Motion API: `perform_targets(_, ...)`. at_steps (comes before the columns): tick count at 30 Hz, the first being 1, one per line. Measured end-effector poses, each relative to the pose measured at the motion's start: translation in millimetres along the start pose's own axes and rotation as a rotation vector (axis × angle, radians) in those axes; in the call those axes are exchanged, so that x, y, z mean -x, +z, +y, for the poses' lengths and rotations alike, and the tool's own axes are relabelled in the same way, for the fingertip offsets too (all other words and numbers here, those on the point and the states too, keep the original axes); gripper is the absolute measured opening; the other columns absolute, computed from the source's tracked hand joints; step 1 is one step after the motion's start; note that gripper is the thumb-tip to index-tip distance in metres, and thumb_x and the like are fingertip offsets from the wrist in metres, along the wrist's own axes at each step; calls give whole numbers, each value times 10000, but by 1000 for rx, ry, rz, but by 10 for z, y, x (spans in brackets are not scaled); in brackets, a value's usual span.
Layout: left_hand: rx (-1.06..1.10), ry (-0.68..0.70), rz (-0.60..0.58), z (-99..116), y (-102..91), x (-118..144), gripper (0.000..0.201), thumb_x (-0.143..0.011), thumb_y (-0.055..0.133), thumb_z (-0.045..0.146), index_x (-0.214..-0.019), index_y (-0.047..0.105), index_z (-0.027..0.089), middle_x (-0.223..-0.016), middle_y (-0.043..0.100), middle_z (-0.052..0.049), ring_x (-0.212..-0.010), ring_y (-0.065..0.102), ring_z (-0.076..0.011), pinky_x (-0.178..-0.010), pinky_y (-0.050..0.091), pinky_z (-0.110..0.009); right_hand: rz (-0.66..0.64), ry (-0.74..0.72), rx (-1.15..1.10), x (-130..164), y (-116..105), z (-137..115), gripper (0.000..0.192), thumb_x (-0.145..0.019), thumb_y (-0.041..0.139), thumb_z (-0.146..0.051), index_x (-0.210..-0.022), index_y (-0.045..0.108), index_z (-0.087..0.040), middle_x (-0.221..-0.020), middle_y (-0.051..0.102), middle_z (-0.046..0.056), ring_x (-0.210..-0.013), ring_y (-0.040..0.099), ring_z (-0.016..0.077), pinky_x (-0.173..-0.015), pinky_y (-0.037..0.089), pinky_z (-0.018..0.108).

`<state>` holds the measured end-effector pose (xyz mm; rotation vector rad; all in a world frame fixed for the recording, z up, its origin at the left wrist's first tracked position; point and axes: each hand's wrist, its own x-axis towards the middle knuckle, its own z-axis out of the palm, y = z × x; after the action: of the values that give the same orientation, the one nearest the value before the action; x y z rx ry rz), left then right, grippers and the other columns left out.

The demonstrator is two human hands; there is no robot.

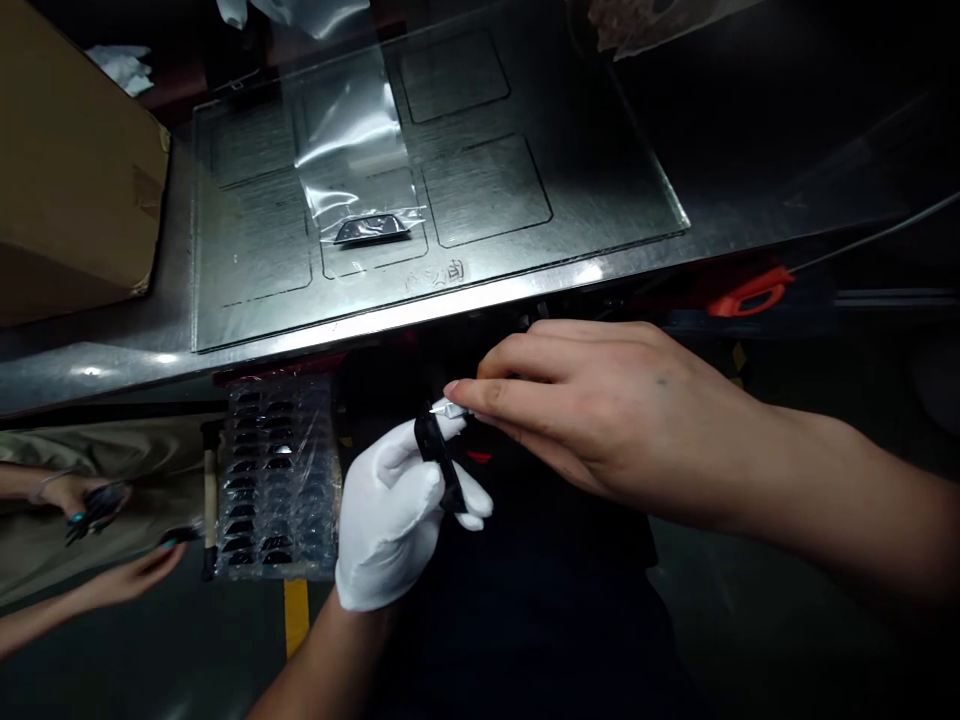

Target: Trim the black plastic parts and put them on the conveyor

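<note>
My left hand (pixel 397 510), in a white glove, is closed around a small, narrow black plastic part (pixel 439 455) held tilted in front of me. My bare right hand (pixel 592 400) pinches a small whitish, shiny piece (pixel 448 408) against the upper end of that part. What exactly this piece is I cannot make out; the fingers cover most of it. On the bench behind, a similar dark trapezoid part (pixel 373 229) lies at the near end of a clear plastic bag (pixel 349 140).
The metal bench (pixel 450 300) carries a glass sheet (pixel 600 180); a cardboard box (pixel 75 170) stands at left. Below its edge sits a clear tray (pixel 315 480) of several black parts. An orange-handled tool (pixel 750 293) hangs at right. Another person's hands (pixel 142 575) work at far left.
</note>
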<state>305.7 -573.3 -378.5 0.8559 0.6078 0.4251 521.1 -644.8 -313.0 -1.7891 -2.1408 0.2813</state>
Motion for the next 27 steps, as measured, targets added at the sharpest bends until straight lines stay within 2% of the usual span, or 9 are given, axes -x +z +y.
perform_targets(6,-48,-33,28,27,26,-11,398,-908,761,396,-1249,749,192,-694,739,-60,-557,641,-130,-541,542,-219,-13,50,88,35,41,10,317,-1060,535,-220,-1319,715,-245,-1073,741,60,-933,653,231,-739,492,330)
perform_targets(11,-43,-67,12,11,-7,-36,403,-938,721,390,-1268,739,160,-722,750,-82,-550,632,-120,-548,544,-211,-22,51,47,54,33,38,304,-1064,521,-208,-1291,722,-224,-1043,733,65,-928,654,230,-763,510,345)
perform_targets(14,12,-40,-12,-1,-9,-72,415,-951,700,410,-1292,733,176,-1026,793,-132,-619,671,-114,-537,548,-186,47,55,-121,76,17,53,353,-1091,488,-320,-1362,674,-192,-1102,715,102,-945,667,229,-768,536,344)
perform_targets(16,46,-5,-12,3,5,-92,408,-945,705,423,-1279,741,192,-1270,739,-144,-660,693,-111,-532,557,-181,82,52,-217,99,27,54,394,-1090,483,-338,-1423,626,-184,-1143,704,120,-970,671,233,-775,553,349)
perform_targets(17,60,7,-5,9,13,-98,398,-942,710,423,-1269,745,201,-1315,720,-136,-665,696,-107,-537,562,-179,77,42,-245,110,40,49,398,-1088,479,-316,-1439,612,-184,-1144,707,120,-974,675,230,-782,558,350)
perform_targets(19,85,16,12,22,27,-98,378,-943,714,417,-1263,745,220,-1212,759,-105,-650,693,-98,-554,563,-170,45,27,-270,124,73,28,390,-1088,460,-254,-1439,612,-182,-1125,731,104,-954,693,212,-792,564,342)
perform_targets(22,99,14,6,35,30,-77,375,-958,702,412,-1287,734,233,-895,781,-60,-654,695,-109,-599,568,-164,-3,69,-248,114,113,-23,353,-1083,475,-233,-1381,654,-172,-1082,763,77,-887,716,191,-751,556,311)
perform_targets(27,61,48,29,32,13,-57,418,-946,715,417,-1316,724,222,-869,764,-64,-661,678,-123,-597,576,-186,-55,92,-169,47,109,-88,296,-1073,498,-261,-1244,726,-182,-966,754,54,-780,697,175,-661,501,277)
